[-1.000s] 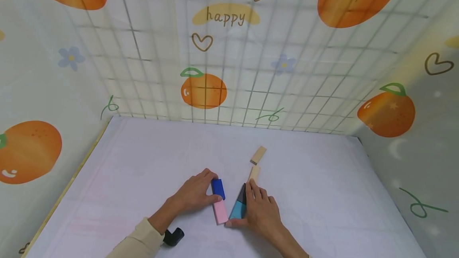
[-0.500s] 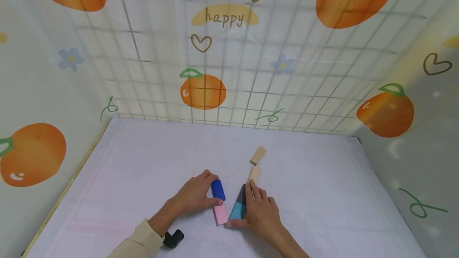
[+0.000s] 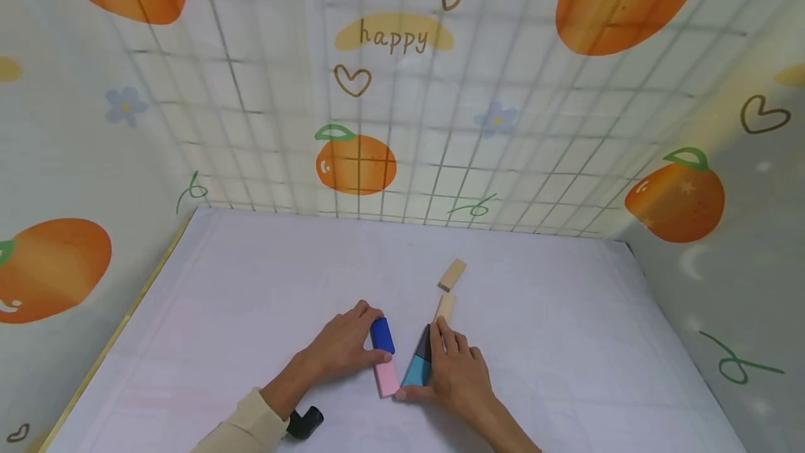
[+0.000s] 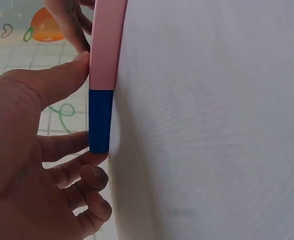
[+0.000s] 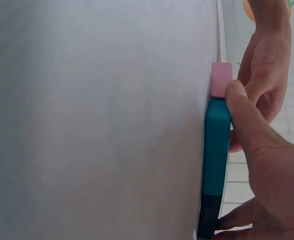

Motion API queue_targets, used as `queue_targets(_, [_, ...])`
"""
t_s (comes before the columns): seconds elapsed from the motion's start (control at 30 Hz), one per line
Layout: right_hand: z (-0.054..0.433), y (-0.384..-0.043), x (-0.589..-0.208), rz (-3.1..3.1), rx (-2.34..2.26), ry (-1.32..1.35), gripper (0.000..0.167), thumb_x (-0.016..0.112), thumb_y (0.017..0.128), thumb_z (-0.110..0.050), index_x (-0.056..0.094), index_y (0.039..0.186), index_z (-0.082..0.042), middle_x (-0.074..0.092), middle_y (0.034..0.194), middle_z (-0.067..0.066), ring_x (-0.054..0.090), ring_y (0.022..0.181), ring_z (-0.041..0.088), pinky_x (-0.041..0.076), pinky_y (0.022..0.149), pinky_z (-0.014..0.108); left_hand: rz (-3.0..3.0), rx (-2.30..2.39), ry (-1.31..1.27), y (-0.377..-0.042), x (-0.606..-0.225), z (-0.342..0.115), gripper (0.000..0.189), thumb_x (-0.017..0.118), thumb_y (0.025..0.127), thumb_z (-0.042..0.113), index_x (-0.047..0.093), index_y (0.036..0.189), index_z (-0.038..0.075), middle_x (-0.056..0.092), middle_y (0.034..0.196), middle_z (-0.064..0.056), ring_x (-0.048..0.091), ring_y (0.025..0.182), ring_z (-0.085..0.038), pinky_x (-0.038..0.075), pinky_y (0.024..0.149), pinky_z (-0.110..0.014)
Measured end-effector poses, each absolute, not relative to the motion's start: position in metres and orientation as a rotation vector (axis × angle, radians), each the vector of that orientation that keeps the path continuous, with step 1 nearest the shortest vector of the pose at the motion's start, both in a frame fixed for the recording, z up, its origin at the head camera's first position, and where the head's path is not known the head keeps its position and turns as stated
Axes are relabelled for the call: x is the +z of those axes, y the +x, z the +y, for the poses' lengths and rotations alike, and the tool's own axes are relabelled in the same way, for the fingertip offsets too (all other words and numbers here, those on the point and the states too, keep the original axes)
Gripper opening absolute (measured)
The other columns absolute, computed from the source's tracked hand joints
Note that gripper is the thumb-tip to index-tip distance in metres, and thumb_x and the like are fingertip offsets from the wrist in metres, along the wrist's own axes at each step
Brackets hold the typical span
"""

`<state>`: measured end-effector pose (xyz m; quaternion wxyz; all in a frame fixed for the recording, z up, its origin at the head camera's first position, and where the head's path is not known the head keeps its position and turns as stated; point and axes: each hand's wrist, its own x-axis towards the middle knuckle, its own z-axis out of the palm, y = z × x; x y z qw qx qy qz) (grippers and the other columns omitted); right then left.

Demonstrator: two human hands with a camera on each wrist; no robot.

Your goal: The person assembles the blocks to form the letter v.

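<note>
A blue block (image 3: 382, 335) and a pink block (image 3: 386, 378) lie end to end on the white tabletop. My left hand (image 3: 342, 344) holds this pair from the left, fingers at the blue block's far end and thumb by the seam with the pink one. To the right, a teal block (image 3: 417, 371) and a black block (image 3: 424, 342) form a slanted line. My right hand (image 3: 462, 372) spans them, its thumb at the teal block's near end and its fingers by the black block. In the right wrist view, the pink block (image 5: 221, 80) appears close to the teal end.
One wooden block (image 3: 446, 305) lies just beyond the black block, partly behind my right fingers. Another wooden block (image 3: 453, 275) lies farther back. A black bent piece (image 3: 306, 423) is beside my left sleeve (image 3: 248, 425). Patterned cloth walls (image 3: 402, 110) surround the white table (image 3: 283, 257).
</note>
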<state>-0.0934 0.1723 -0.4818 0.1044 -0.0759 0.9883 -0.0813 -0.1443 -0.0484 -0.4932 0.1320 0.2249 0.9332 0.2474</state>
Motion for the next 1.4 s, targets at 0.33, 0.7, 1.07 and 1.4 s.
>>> queue_targets(0.33, [0.174, -0.093, -0.486, 2.933, -0.232, -0.231, 0.138, 0.071, 0.054, -0.088, 0.036, 0.154, 0.002, 0.034, 0.159, 0.022, 0.043, 0.132, 0.041, 0.04, 0.102, 0.062, 2.73, 0.638, 0.664, -0.14, -0.496, -0.045, 0.088, 0.072, 0.083, 0.065, 0.046, 0.15, 0.015, 0.05, 0.14, -0.01, 0.059, 0.11, -0.024, 0.05, 0.096, -0.044])
queue_targets(0.7, [0.167, -0.083, -0.491, 2.966, -0.249, -0.229, 0.137, 0.072, 0.055, -0.086, 0.036, 0.153, 0.003, 0.035, 0.158, 0.022, 0.044, 0.133, 0.041, 0.041, 0.101, 0.062, 2.767, 0.519, 0.732, -0.131, -0.504, -0.047, 0.095, 0.069, 0.081, 0.071, 0.042, 0.152, 0.013, 0.045, 0.144, -0.012, 0.057, 0.115, -0.026, 0.047, 0.1, -0.046])
queue_targets(1.07, [0.162, -0.081, -0.497, 2.962, -0.263, -0.188, 0.138, 0.072, 0.055, -0.087, 0.036, 0.154, 0.001, 0.034, 0.159, 0.021, 0.043, 0.134, 0.042, 0.039, 0.102, 0.063, 2.763, 0.534, 0.699, -0.13, -0.511, -0.051, 0.094, 0.07, 0.08, 0.071, 0.043, 0.152, 0.016, 0.044, 0.144, -0.01, 0.057, 0.115, -0.026, 0.048, 0.098, -0.047])
queue_targets(1.4, [0.162, -0.079, -0.496, 2.963, -0.251, -0.195, 0.137, 0.072, 0.055, -0.087, 0.036, 0.154, 0.002, 0.035, 0.159, 0.021, 0.043, 0.133, 0.041, 0.039, 0.102, 0.063, 2.763, 0.554, 0.695, -0.129, -0.509, -0.051, 0.094, 0.07, 0.08, 0.071, 0.043, 0.151, 0.016, 0.044, 0.143, -0.011, 0.057, 0.112, -0.026, 0.049, 0.097, -0.047])
